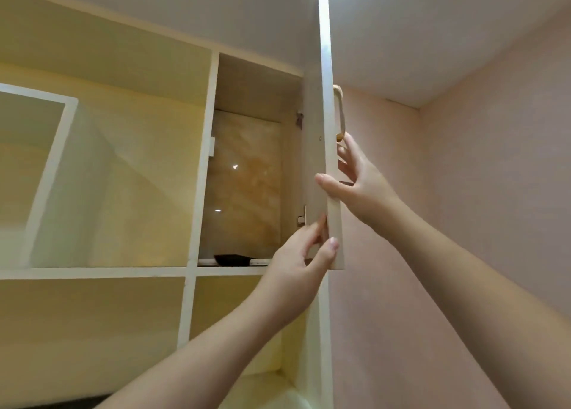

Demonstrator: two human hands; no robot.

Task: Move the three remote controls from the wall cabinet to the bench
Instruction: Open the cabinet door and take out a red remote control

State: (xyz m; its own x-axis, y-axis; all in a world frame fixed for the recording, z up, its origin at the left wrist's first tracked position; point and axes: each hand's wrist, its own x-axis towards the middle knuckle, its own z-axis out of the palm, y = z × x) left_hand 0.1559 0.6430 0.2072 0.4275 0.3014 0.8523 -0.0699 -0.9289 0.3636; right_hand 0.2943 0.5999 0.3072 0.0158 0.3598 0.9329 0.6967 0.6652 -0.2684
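The wall cabinet (102, 167) filled the view from nine o'clock across to the centre, a grid of cream compartments with white dividers, seen from below. Its door (327, 149) stood swung wide, edge-on to the camera, running from twelve o'clock down to just below centre, with a gold handle (339, 112) on its outer face toward two o'clock. A pink wall (482, 192) took up the three o'clock side.

The right hand (358, 183) came up from five o'clock and gripped the door's edge just right of centre, thumb wrapped over the near side and fingers spread against the outer face below the handle. The left hand (296, 260) rose from seven o'clock and pinched the door's lower corner, thumb on the edge, fingers curled behind it.

In the opened compartment, on its shelf at about six o'clock of centre, lay a dark remote control (230, 259), touching the left hand's nine o'clock side by sight only; pale flat shapes flanked it, too thin to identify.
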